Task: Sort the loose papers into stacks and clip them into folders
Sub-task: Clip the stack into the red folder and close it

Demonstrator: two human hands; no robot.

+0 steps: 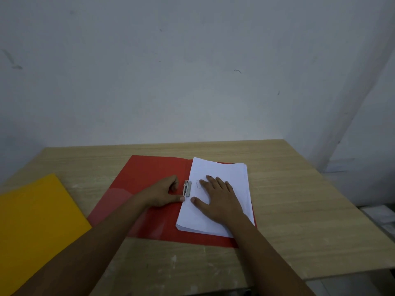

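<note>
An open red folder [141, 174] lies on the wooden table [299, 210]. On its right half sits a stack of white papers [222, 169]. A metal clip [187, 188] runs along the stack's left edge at the folder's spine. My right hand [218, 199] lies flat on the stack with its fingers spread. My left hand [166, 192] rests on the folder's left half, fingers curled, thumb tip touching the lower end of the clip.
A closed yellow folder [36, 223] lies at the table's left, reaching past the near edge. A grey wall [192, 71] rises behind the table. The table's right edge drops to a pale floor [380, 214].
</note>
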